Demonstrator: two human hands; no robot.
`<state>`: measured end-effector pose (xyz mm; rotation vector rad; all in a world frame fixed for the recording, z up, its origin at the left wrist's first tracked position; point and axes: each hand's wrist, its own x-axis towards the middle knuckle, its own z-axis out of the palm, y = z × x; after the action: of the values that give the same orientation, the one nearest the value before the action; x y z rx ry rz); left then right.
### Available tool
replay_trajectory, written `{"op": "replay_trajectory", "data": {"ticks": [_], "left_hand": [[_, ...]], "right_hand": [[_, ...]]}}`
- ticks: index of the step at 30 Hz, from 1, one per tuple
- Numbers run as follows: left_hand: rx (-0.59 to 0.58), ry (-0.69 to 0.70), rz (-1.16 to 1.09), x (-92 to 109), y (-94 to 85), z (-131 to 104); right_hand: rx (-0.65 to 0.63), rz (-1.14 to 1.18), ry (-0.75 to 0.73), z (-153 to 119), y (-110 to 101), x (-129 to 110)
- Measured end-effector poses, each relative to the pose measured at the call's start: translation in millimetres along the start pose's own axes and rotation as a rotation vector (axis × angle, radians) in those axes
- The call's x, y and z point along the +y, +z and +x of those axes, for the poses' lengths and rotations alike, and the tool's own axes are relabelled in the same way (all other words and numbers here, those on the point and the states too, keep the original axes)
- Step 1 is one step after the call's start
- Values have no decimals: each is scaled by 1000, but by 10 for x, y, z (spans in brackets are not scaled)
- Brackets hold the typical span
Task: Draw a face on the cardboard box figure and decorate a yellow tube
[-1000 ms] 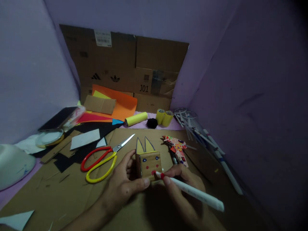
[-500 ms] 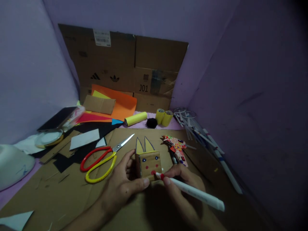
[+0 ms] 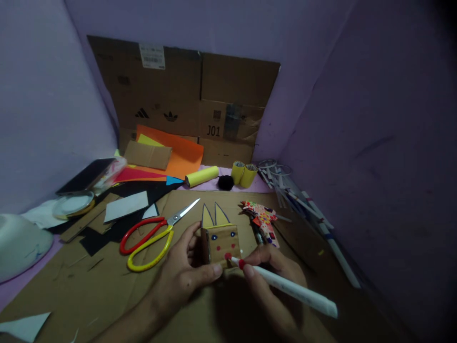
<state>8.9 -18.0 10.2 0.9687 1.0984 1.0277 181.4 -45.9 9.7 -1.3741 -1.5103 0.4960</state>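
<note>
Head view: the right hand [image 3: 273, 276] is closed around a white marker [image 3: 296, 289], fingers pinched near its red collar, the tip at a red spot low on the front of a small cardboard box [image 3: 224, 245]. The left hand [image 3: 187, 271] grips that box by its left side and lower edge, thumb across the bottom front. The box stands between the two hands, above the cardboard sheet [image 3: 117, 300] — its face carries two dark-ringed eyes, two small red dots and the larger red spot, and two pointed yellow ears [image 3: 222, 214] outlined in dark rise from its top.

Just left of the box lie scissors [image 3: 170, 225] with one red and one yellow handle loop, blades pointing away. To the right, beyond the right hand, is a flower-patterned glue gun [image 3: 262, 219]. Farther back sit a yellow roll [image 3: 202, 176], a black fuzzy ball [image 3: 225, 183] and two upright yellow tubes [image 3: 244, 175] side by side. At the back left, orange paper [image 3: 187, 155] lies partly under a piece of cardboard [image 3: 148, 155] — behind them a large printed cardboard panel [image 3: 171, 90] leans against the purple wall [image 3: 303, 57].
</note>
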Motion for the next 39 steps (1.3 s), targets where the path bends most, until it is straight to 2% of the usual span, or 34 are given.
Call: {"op": "replay_trajectory", "data": {"ticks": [4, 17, 25, 32, 36, 39], "left_hand": [[24, -1, 3, 8, 12, -4], [-3, 11, 12, -11, 1, 6], [2, 3, 27, -10, -3, 2], [27, 10, -2, -23, 10, -2], [-4, -2, 15, -17, 3, 1], [19, -7, 29, -3, 6, -4]], "right_hand": [[-14, 5, 1, -18, 16, 21], [-8, -15, -28, -1, 14, 29], [-67, -29, -140, 90, -63, 55], [-1, 19, -4, 23, -7, 1], [6, 28, -3, -5, 24, 22], [11, 28, -10, -16, 34, 38]]}}
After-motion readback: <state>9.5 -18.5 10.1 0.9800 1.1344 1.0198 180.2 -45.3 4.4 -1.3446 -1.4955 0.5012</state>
